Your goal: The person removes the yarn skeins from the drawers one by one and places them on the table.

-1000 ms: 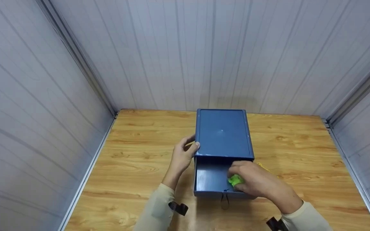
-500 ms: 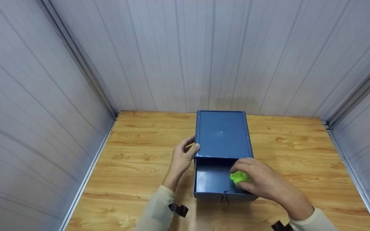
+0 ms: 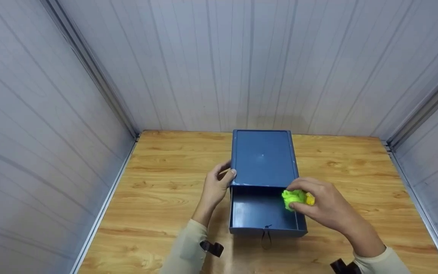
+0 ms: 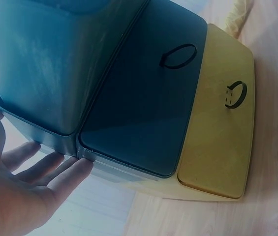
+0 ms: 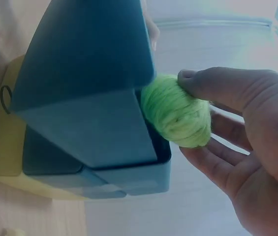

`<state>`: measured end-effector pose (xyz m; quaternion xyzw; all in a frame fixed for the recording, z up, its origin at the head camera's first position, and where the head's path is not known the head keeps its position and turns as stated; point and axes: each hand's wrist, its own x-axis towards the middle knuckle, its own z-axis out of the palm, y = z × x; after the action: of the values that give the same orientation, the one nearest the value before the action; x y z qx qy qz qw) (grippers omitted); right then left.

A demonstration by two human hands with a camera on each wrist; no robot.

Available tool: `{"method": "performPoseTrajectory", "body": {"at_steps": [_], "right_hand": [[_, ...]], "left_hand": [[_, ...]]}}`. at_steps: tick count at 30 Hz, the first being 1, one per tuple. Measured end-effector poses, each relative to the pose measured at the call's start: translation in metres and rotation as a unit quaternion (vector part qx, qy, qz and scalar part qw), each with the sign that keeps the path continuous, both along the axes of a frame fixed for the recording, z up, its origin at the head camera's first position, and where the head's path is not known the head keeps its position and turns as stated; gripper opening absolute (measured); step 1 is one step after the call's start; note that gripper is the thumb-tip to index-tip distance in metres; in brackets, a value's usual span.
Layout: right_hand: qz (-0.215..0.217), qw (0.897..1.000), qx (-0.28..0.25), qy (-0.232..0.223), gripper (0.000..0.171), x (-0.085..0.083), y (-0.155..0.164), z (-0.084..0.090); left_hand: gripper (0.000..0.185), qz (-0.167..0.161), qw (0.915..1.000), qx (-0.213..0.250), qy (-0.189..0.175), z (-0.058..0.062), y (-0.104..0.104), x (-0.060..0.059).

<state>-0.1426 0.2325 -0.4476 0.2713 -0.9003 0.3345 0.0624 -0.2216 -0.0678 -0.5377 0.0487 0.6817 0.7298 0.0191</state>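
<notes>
The head view shows a dark blue rectangular box with a pulled-out drawer [image 3: 263,179] on a light wooden table [image 3: 158,190], inside grey ribbed wall panels [image 3: 242,64]. The left hand [image 3: 216,185] rests against the left side of the box with its thumb on the top edge. The left wrist view shows its fingers [image 4: 45,167] straight and flat along the box corner, holding nothing. This view also shows what the head view hides: a yellow drawer front [image 4: 222,123] below the blue one, each with a small black loop handle [image 4: 178,55].

The right hand [image 3: 323,207] pinches a small ball of bright green yarn [image 3: 293,198] between thumb and curled fingers, above the right wall of the open drawer. In the right wrist view the yarn [image 5: 178,118] looks soft and fibrous, just beside the smooth matte box [image 5: 84,83], and I cannot tell whether they touch.
</notes>
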Motion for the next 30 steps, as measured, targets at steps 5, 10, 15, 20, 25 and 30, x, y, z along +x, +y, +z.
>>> {"method": "performPoseTrajectory", "body": {"at_steps": [5,10,15,20,25,30], "right_hand": [[-0.031,0.999,-0.008,0.003,0.033,-0.004,0.009,-0.003],[-0.052,0.998,-0.043,-0.017,0.030,-0.008,0.018,-0.008],[-0.066,0.994,-0.073,-0.050,0.026,-0.007,0.028,-0.008],[-0.078,0.991,-0.086,-0.068,0.027,-0.008,0.038,-0.008],[-0.089,0.989,-0.087,-0.084,0.028,-0.011,0.051,-0.016],[-0.111,0.988,-0.070,-0.085,0.026,-0.016,0.067,-0.032]], "left_hand": [[0.047,0.003,1.0000,-0.002,0.006,0.001,0.000,-0.001],[0.047,0.004,1.0000,0.001,0.002,0.001,0.000,-0.001],[0.047,0.005,1.0000,0.001,-0.003,0.001,0.000,-0.001],[0.048,0.005,1.0000,0.001,-0.004,0.000,0.000,0.000],[0.048,0.003,0.9999,0.007,-0.010,0.002,0.000,0.000],[0.047,0.001,0.9999,0.010,-0.011,0.002,0.001,0.000]]}}
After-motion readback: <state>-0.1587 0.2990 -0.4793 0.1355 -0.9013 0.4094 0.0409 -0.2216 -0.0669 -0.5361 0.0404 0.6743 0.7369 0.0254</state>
